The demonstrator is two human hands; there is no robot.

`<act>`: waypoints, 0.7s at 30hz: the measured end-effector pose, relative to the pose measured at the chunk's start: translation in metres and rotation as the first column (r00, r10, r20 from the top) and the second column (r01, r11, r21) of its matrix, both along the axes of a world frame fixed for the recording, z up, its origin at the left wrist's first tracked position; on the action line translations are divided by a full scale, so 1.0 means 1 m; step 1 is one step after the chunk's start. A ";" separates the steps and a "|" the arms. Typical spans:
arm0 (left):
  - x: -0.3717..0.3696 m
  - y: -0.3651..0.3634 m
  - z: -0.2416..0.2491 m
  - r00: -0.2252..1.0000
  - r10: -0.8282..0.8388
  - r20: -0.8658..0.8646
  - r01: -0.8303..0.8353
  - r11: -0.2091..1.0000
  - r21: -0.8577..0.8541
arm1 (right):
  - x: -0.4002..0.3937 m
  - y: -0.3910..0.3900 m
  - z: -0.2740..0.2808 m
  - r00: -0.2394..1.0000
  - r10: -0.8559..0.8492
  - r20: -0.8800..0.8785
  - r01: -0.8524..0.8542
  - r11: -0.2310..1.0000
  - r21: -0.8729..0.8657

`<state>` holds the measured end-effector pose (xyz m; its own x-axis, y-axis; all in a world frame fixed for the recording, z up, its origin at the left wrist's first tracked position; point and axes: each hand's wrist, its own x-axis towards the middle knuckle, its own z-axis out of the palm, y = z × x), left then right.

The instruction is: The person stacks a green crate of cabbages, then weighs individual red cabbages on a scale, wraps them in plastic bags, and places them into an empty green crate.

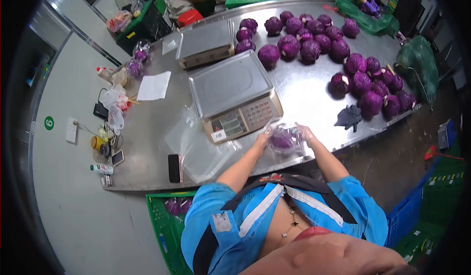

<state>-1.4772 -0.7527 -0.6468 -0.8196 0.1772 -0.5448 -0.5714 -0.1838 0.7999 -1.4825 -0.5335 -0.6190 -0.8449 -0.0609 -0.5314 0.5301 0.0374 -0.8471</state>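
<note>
A purple cabbage [283, 140] in a clear plastic bag is held at the front edge of the steel table, just below the nearer scale. My left hand [266, 134] grips the bag on its left side. On the other side my right hand [306, 134] has its fingers closed on the bag too. Shiny film partly covers the fingers of both hands. The nearer scale [231, 83], with a keypad and display, stands close to my left hand. A stack of flat clear plastic bags [208, 159] lies beside my left forearm.
Loose purple cabbages [310, 52] cover the back and right of the steel table [304, 96]. A dark glove [348, 117], a second scale [206, 42], a phone [174, 168] and white paper [153, 85] lie about. Green net bags [417, 69] hang rightward; a co-worker's gloved hands [371, 7] are beyond.
</note>
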 end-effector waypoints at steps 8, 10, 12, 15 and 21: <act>0.018 0.003 0.014 0.996 0.093 -0.011 -0.092 0.952 -0.290 | 0.018 -0.015 -0.028 0.998 -0.069 0.005 0.069 0.994 -0.090; 0.019 -0.005 -0.030 0.947 0.274 0.166 -0.314 0.896 0.314 | 0.014 -0.019 0.016 0.987 -0.125 0.098 0.151 0.932 -0.330; 0.019 -0.009 0.011 0.957 0.276 -0.087 -0.226 0.900 0.372 | -0.003 -0.012 0.004 0.999 -0.047 -0.012 0.033 0.848 -0.529; 0.007 -0.029 0.049 0.919 0.206 -0.336 0.020 0.827 0.562 | -0.037 0.000 0.040 0.949 0.137 -0.283 -0.292 0.720 -0.630; 0.022 -0.057 0.176 0.264 -0.779 -0.569 0.037 0.598 -0.801 | -0.027 0.045 0.155 0.478 0.735 -0.482 -0.569 0.676 0.467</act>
